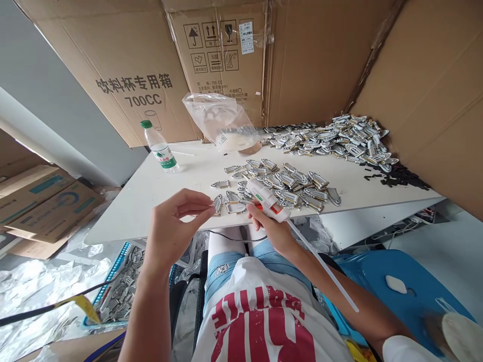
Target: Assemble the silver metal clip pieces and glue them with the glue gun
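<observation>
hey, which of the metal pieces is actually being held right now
The metal piece pinched in the left hand, at the table's front edge. The others lie loose in heaps; the right hand holds the glue gun.

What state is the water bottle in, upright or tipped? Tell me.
Upright. The water bottle stands on its base on the white table, green cap on top, left of the clear plastic bag. Neither hand touches it.

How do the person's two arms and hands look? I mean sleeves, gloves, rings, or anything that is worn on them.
Both arms are bare from the elbow down to the fingertips. The left hand and the right hand wear no gloves, and no ring, watch or bracelet shows on either. No sleeve reaches the forearms. The fingernails look short and unpainted. Below the arms, a white shirt with red lettering shows.
</observation>
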Motion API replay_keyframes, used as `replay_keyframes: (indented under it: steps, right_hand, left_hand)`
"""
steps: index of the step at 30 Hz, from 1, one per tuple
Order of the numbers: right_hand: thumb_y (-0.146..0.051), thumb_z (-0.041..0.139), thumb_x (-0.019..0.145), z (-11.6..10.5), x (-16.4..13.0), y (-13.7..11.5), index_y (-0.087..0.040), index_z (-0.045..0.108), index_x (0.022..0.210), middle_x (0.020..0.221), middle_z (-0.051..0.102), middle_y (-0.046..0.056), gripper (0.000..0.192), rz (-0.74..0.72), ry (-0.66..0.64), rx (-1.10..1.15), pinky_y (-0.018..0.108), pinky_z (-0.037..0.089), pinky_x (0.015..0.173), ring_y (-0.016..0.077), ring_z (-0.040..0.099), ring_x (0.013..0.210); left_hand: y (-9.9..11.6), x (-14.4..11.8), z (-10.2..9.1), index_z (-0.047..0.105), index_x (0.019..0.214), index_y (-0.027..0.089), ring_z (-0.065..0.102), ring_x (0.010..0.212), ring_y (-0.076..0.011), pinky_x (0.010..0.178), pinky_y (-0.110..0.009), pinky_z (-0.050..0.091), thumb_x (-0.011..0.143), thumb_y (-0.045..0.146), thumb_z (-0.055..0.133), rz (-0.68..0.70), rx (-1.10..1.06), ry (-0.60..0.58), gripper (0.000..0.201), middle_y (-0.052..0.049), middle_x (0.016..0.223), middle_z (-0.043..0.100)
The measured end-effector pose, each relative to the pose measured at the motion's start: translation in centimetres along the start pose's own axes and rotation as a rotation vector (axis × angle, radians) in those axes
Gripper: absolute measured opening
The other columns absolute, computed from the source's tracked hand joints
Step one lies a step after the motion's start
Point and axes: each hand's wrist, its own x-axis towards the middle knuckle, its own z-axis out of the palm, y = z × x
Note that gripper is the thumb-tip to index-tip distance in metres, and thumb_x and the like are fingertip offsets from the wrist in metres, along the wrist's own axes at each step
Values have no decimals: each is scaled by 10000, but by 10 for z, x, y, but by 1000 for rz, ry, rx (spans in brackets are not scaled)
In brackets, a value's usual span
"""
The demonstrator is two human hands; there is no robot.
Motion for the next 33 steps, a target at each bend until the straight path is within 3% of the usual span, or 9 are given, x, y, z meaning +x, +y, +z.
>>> replay_keyframes:
  steps: [14,21,26,33]
  right_hand:
    - [-575,775,988,-1,0,-1,-248,748,897,623,576,-46,340,-4,-5,17,335,491,808,167,586,698]
    - [-598,774,974,0,2,-1,-235,750,921,735,668,-27,368,-2,-8,9,314,463,722,131,525,614]
    - [-597,786,958,0,3,-1,-242,760,931,654,615,-36,357,6,4,35,319,484,758,165,588,686]
    - [-582,810,928,1,4,-3,-232,759,936,740,672,-21,354,29,14,57,313,475,685,131,526,603]
  left_hand:
    - [-3,2,-2,805,987,253,771,950,-179,942,-312,651,913,246,830,78,96,-25,79,-5,997,800]
    - [-7,5,-6,822,998,273,799,1021,-206,999,-318,645,934,311,789,0,156,-109,82,-1,1029,836]
    - [-11,8,-10,818,1021,281,806,1026,-213,986,-319,641,924,363,769,-23,228,-172,136,4,1062,843]
    - [-16,12,-31,799,1051,298,804,967,-248,928,-377,609,861,374,693,-131,541,-101,230,10,955,833]
